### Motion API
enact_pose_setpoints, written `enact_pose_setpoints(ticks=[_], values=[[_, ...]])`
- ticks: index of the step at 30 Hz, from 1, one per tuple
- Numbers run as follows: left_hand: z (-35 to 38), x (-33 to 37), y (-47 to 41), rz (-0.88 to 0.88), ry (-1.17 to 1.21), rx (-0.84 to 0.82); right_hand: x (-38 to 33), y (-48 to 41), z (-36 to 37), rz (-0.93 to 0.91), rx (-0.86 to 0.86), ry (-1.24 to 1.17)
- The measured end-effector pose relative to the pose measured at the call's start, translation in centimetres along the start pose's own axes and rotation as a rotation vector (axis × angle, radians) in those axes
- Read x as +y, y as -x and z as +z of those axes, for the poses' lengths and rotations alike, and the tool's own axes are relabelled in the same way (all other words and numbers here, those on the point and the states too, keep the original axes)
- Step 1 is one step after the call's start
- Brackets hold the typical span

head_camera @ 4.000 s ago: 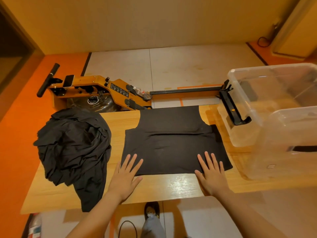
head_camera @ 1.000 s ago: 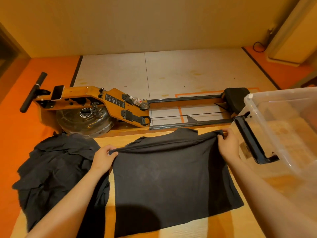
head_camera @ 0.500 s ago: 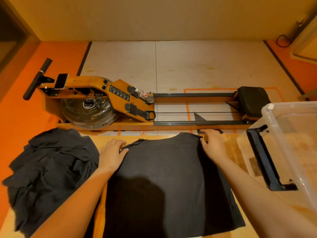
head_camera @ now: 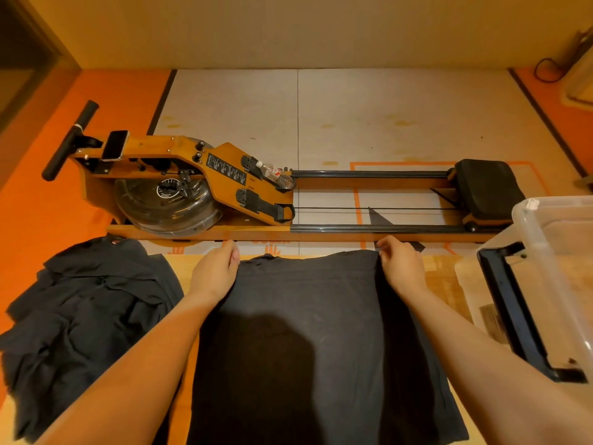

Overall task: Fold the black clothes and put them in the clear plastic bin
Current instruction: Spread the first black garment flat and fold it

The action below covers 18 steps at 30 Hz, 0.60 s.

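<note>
On my feed the black shirt (head_camera: 305, 332) lies spread flat on the wooden table (head_camera: 439, 277), filling the middle of the view down to 6 o'clock, with its neckline at the far edge. Both of my operator's arms reach forward over it.

The left hand (head_camera: 215, 271) sits at the shirt's 11 o'clock corner. Its fingers (head_camera: 232, 252) are curled in tight with the thumb against the forefinger, gripping the far left edge, and the cloth runs under the heel of the hand. The right hand (head_camera: 401, 268) sits at the shirt's 1 o'clock corner, fingers bent and pinching the far right edge. The fabric meets the fingertips there and drops away along the inside of the wrist. A narrow strip of shirt lies outside the right forearm, toward 3 o'clock.

At 8 o'clock a crumpled pile of black clothes (head_camera: 86, 316) rests on the table's left end, touching the left forearm's side and spilling over the edge. At 3 o'clock stands the clear plastic bin (head_camera: 552, 252), its black handle (head_camera: 513, 309) facing the shirt, near it but apart.

Beyond the table at 12 o'clock a wooden rowing machine (head_camera: 208, 187) lies on the floor, with a water bottle (head_camera: 276, 175) on its footboard, a phone (head_camera: 114, 145) near its handle and its seat (head_camera: 487, 187) at 2 o'clock.
</note>
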<state>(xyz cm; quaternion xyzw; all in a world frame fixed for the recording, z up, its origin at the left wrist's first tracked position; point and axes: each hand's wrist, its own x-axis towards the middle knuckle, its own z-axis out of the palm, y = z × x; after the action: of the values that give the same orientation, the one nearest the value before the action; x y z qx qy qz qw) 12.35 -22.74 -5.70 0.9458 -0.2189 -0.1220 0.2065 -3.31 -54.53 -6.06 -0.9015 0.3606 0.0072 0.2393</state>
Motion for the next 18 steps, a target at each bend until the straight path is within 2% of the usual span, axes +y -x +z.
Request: enact_pose_setpoints(ticks=[3,6,8,11,16,18], values=[[0.0,0.3,-0.4,-0.008,0.084,-0.029,-0.2,1.0,-0.3,-0.058,-0.006,0.019],[-0.2,1.0,-0.5,-0.033,0.155,-0.077,-0.7,2.5,-0.9,-0.133,0.069,0.041],[-0.2,1.4,-0.6,-0.037,0.121,-0.153,-1.3,4.1,-1.0,-0.207,0.099,0.03],[0.1,2.3,-1.1,-0.048,0.105,-0.242,-2.0,6.8,-0.3,-0.265,0.055,0.064],[-0.3,3.2,-2.2,-0.064,0.177,-0.198,-1.6,10.0,1.1,-0.211,-0.028,0.077],[-0.5,3.2,-2.2,-0.051,0.116,-0.127,-1.6,11.1,1.5,-0.203,-0.056,0.081]])
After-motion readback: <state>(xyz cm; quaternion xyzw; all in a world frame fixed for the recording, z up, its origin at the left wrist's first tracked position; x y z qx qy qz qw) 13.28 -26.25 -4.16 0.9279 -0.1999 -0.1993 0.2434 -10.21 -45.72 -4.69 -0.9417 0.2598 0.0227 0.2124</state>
